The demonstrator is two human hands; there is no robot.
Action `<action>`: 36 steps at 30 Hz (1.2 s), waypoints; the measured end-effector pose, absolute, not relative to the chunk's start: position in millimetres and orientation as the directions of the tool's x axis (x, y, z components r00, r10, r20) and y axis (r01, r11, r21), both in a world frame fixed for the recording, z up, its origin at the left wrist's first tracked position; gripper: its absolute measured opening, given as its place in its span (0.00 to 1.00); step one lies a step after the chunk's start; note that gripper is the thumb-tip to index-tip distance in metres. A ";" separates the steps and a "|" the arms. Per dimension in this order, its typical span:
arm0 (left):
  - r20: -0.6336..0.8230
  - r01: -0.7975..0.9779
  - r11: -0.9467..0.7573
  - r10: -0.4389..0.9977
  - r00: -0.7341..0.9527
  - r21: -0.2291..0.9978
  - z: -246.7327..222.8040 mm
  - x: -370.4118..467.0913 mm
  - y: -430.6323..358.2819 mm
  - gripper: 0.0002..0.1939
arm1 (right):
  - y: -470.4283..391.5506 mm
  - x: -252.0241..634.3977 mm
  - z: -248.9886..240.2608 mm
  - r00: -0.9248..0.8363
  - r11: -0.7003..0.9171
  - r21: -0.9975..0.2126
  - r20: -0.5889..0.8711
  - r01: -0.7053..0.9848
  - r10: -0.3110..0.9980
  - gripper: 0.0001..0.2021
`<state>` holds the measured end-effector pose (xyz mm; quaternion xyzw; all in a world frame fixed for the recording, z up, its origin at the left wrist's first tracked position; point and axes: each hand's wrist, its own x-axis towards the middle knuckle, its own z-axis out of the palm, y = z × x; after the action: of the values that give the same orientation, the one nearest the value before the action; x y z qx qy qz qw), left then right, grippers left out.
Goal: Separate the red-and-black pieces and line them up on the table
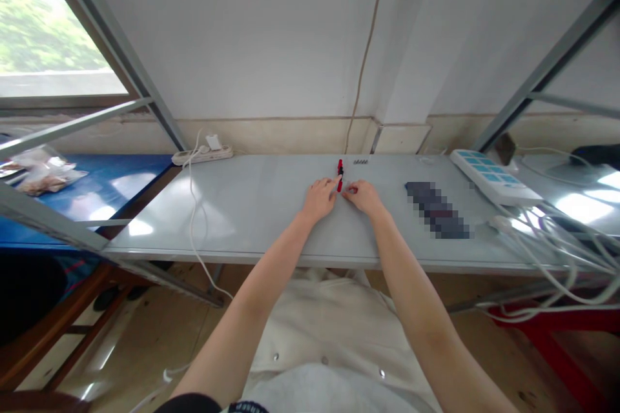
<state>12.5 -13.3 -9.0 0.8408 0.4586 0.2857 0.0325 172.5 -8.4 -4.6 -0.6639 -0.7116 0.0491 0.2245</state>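
Note:
A small, slim red-and-black object [340, 168] lies lengthwise on the grey table, roughly in line with my body. My left hand [318, 200] rests on the tabletop just to its left, fingers stretched out, the index fingertip at the object's near red end. On the other side, my right hand [364, 196] has its thumb and fingers drawn together in a pinch, close to that same end. What the pinch holds is too small to make out. Beyond the right hand, a short row of small dark pieces [361, 161] lies near the wall.
A power strip [203, 155] with a white cable sits at the back left. To the right are a blurred dark flat item [438, 210], a large white-and-blue power strip [491, 175] and tangled white cables [566, 258]. Metal frame posts [159, 113] flank the table [252, 219].

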 end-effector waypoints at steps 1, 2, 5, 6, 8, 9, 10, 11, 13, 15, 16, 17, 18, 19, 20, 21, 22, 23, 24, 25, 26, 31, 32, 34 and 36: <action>0.438 0.766 -0.573 0.792 0.425 0.291 -8.8 12.4 -14.0 0.23 | -8.4 172.3 -4.3 -0.015 0.111 -0.371 0.251 0.922 0.968 0.11; 0.431 0.777 -0.569 0.793 0.431 0.270 -8.7 12.3 -14.4 0.22 | -8.4 172.2 -4.0 -0.012 0.107 -0.375 0.247 0.921 0.969 0.12; 0.448 0.790 -0.567 0.783 0.431 0.232 -8.5 12.4 -14.5 0.19 | -8.1 171.9 -3.5 -0.004 0.098 -0.386 0.237 0.917 0.972 0.11; 0.463 0.793 -0.565 0.780 0.422 0.229 -8.5 12.6 -14.1 0.18 | -8.0 171.8 -3.5 -0.003 0.096 -0.388 0.234 0.917 0.972 0.11; 0.491 0.798 -0.554 0.777 0.393 0.238 -8.7 13.0 -12.9 0.15 | -7.6 171.8 -3.7 -0.004 0.097 -0.394 0.230 0.914 0.973 0.10; 0.503 0.799 -0.546 0.779 0.375 0.251 -9.1 13.2 -12.1 0.13 | -7.5 171.7 -3.7 -0.004 0.096 -0.398 0.226 0.912 0.974 0.10; 0.512 0.799 -0.539 0.782 0.355 0.269 -9.6 13.4 -11.2 0.11 | -7.5 171.5 -3.8 -0.002 0.093 -0.403 0.220 0.911 0.975 0.09; 0.517 0.795 -0.533 0.786 0.339 0.290 -10.2 13.6 -10.3 0.10 | -7.5 171.2 -3.7 -0.001 0.089 -0.407 0.213 0.909 0.977 0.09; 0.528 0.775 -0.528 0.793 0.305 0.346 -11.5 14.1 -8.4 0.07 | -7.7 170.1 -3.4 0.003 0.080 -0.409 0.199 0.909 0.980 0.09; 0.551 0.740 -0.525 0.796 0.250 0.422 -12.0 14.5 -6.7 0.06 | -8.3 168.5 -2.8 0.002 0.075 -0.396 0.191 0.915 0.982 0.08; 0.570 0.715 -0.524 0.794 0.213 0.463 -11.8 14.8 -6.0 0.06 | -8.8 167.5 -2.5 0.001 0.074 -0.384 0.191 0.921 0.982 0.08; 0.591 0.686 -0.527 0.788 0.174 0.502 -11.1 15.0 -5.5 0.06 | -9.4 166.4 -2.1 0.000 0.073 -0.369 0.194 0.927 0.981 0.08; 0.614 0.654 -0.535 0.778 0.134 0.535 -10.2 15.1 -5.1 0.07 | -10.2 165.2 -1.6 0.000 0.073 -0.353 0.202 0.933 0.979 0.08; 0.637 0.623 -0.548 0.764 0.101 0.559 -8.9 15.3 -4.8 0.07 | -11.1 164.0 -1.0 -0.001 0.076 -0.338 0.215 0.938 0.977 0.08; 0.659 0.593 -0.564 0.749 0.074 0.575 -7.6 15.4 -4.8 0.07 | -12.1 162.7 -0.2 -0.005 0.082 -0.326 0.232 0.942 0.973 0.09; 0.678 0.566 -0.581 0.733 0.053 0.584 -6.2 15.4 -4.9 0.07 | -13.1 161.4 0.7 -0.013 0.095 -0.316 0.251 0.944 0.968 0.09; 0.693 0.544 -0.595 0.720 0.034 0.592 -4.9 15.4 -5.2 0.07 | -14.3 160.2 1.7 -0.027 0.113 -0.309 0.269 0.944 0.963 0.09; 0.703 0.526 -0.605 0.711 0.017 0.598 -3.7 15.4 -5.5 0.07 | -15.4 159.0 2.8 -0.044 0.133 -0.302 0.284 0.944 0.958 0.09; 0.709 0.511 -0.610 0.705 0.003 0.605 -2.8 15.3 -5.9 0.07 | -16.4 157.9 3.8 -0.063 0.152 -0.295 0.293 0.943 0.954 0.09; 0.711 0.499 -0.612 0.703 -0.010 0.613 -2.1 15.2 -6.2 0.07 | -17.2 157.0 4.7 -0.080 0.168 -0.286 0.297 0.943 0.952 0.09; 0.710 0.489 -0.613 0.704 -0.019 0.620 -1.6 15.2 -6.5 0.07 | -17.9 156.2 5.5 -0.094 0.180 -0.277 0.297 0.944 0.950 0.08; 0.707 0.456 -0.621 0.707 -0.025 0.637 -0.7 15.0 -7.2 0.08 | -18.0 154.6 6.0 -0.119 0.185 -0.247 0.261 0.951 0.958 0.07; 0.702 0.456 -0.617 0.711 -0.025 0.641 -0.4 14.9 -7.5 0.08 | -17.8 154.7 5.7 -0.118 0.183 -0.247 0.254 0.952 0.960 0.07; 0.685 0.465 -0.598 0.728 -0.026 0.653 0.6 14.7 -8.3 0.08 | -17.4 154.8 5.1 -0.121 0.183 -0.245 0.248 0.952 0.961 0.07; 0.659 0.475 -0.570 0.752 -0.027 0.670 1.9 14.5 -9.4 0.08 | -17.2 155.0 4.7 -0.125 0.186 -0.239 0.249 0.953 0.960 0.07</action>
<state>14.5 -9.4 1.9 0.6866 0.4467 0.5602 0.1238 155.0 -17.2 4.7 -0.6378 -0.7500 0.0107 0.1750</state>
